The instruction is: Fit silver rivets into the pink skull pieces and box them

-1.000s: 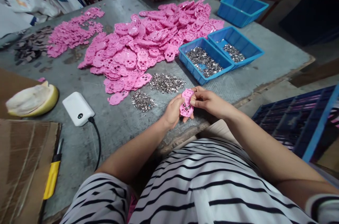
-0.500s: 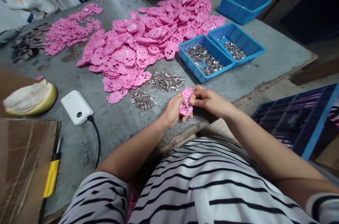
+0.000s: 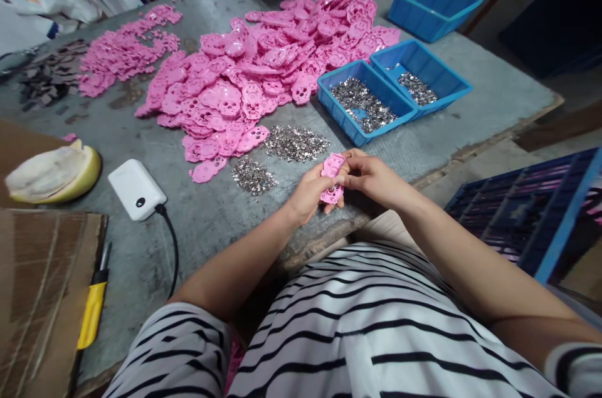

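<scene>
A pink plastic casing (image 3: 333,165) is held upright near the table's front edge, between my two hands. My left hand (image 3: 307,195) grips its left side, with the thumb laid across the lower part of its face. From the right, my right hand (image 3: 364,173) pinches the casing's edge between thumb and fingers. Small shiny metal pieces sit in the casing's lower part, now partly hidden by the thumbs. Just beyond my hands lie a larger heap of small metal pieces (image 3: 297,143) and a smaller metal heap (image 3: 254,175).
A large pile of pink casings (image 3: 263,66) covers the table's middle. Two blue trays (image 3: 362,141) with metal pieces stand right of it. At left are a white power bank (image 3: 137,190) with a cable, a cut pomelo (image 3: 89,166) and a yellow-handled screwdriver (image 3: 93,313).
My left thumb has moved right over the casing's lower part, covering metal pieces that showed before. The casing has turned slightly; both hands keep hold of it.
</scene>
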Available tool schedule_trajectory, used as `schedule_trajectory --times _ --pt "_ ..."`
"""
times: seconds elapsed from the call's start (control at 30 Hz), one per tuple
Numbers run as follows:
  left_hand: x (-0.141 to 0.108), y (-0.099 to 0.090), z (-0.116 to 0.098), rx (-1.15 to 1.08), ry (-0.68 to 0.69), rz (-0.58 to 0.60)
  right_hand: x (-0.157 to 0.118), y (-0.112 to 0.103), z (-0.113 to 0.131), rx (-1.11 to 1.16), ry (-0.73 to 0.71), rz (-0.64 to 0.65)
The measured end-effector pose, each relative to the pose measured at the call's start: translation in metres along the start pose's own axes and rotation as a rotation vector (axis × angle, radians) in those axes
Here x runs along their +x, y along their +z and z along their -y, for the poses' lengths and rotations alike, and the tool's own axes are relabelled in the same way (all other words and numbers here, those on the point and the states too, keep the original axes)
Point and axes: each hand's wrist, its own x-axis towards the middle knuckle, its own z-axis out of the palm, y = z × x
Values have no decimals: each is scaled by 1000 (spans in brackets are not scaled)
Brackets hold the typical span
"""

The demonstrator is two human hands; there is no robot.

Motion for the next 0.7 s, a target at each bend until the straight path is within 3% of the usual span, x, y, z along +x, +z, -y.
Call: schedule_trajectory --times 0.47,0.7 --pt "0 -1 3 86 38 -20 -7 5 -1 48 -18 -103" --pt "-1 -1 2 91 58 -49 -12 7 -2 175 -41 -305"
